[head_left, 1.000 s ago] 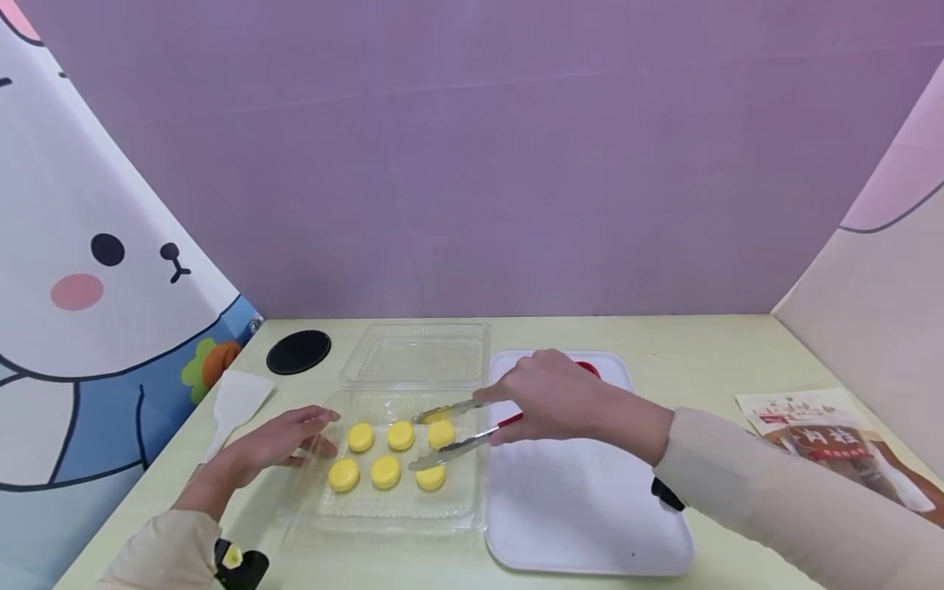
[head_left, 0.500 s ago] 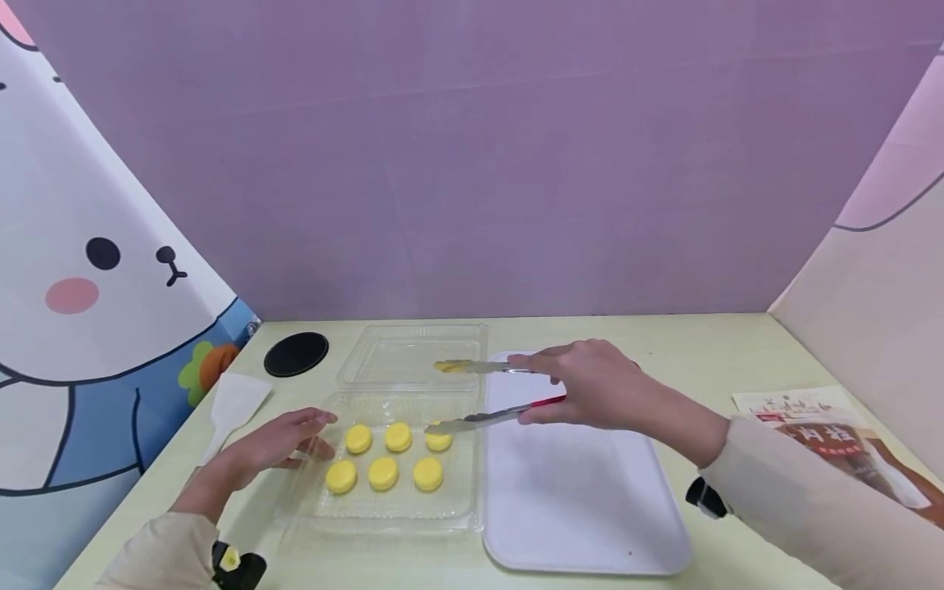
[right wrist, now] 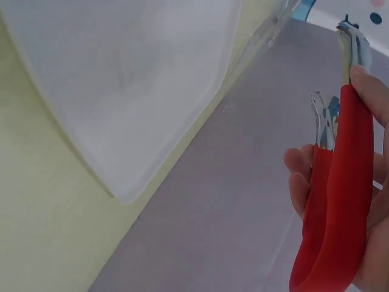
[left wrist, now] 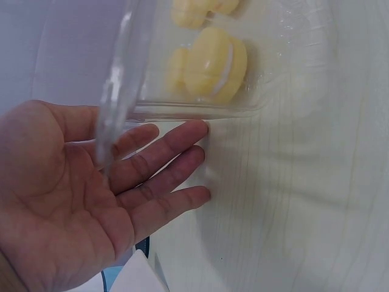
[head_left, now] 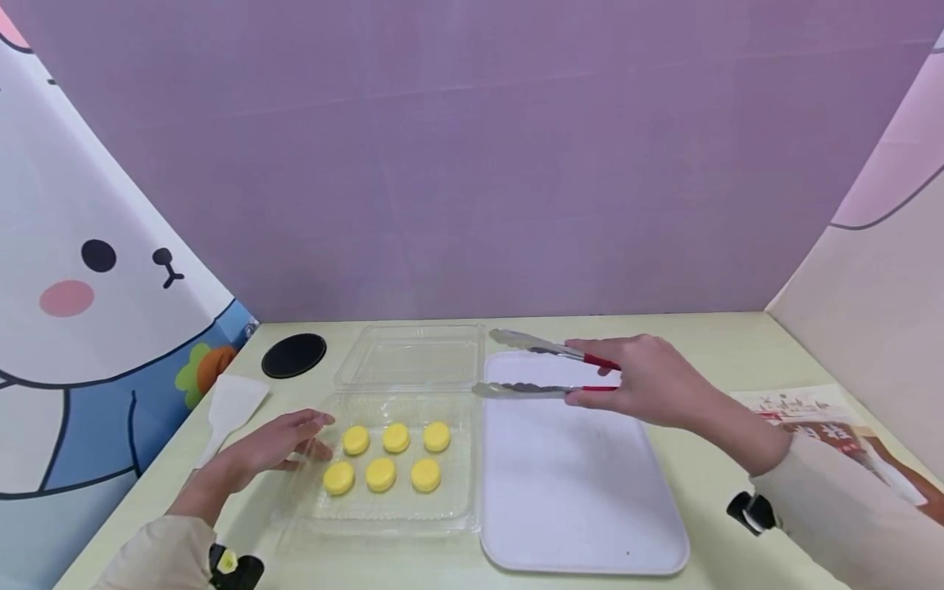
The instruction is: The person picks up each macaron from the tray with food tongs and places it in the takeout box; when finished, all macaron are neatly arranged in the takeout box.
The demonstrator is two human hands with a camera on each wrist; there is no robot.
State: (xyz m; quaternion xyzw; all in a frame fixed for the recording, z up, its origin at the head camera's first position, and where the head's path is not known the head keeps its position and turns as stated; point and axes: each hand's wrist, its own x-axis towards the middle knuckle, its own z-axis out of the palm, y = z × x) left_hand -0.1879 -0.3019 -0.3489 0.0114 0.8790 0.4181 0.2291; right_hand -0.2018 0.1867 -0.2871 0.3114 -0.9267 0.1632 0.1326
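Note:
Several yellow macarons (head_left: 380,475) sit in two rows in the base of a clear plastic clamshell container (head_left: 347,518), whose lid (head_left: 413,356) lies folded back. At its left side my left hand (head_left: 276,442) has relaxed, mostly straight fingers; in the left wrist view they are close against the container wall, but contact is hard to tell. My right hand (head_left: 652,381) grips red-handled metal tongs (head_left: 542,390) above the far part of a white tray (head_left: 583,492). Their arms stand apart with nothing between the tips. The right wrist view shows the red handle between thumb and fingers.
A white spatula (head_left: 234,403) lies left of the container, partly behind the left forearm. Behind it is a black disc (head_left: 293,356). A printed food packet (head_left: 833,426) lies at the right, partly covered by the right sleeve. A purple wall (head_left: 472,164) rises behind the table.
My right hand has drawn the tongs rightward and away from the container. A macaron between the tongs' arms now lies uncovered in the back row. The left hand has stayed put.

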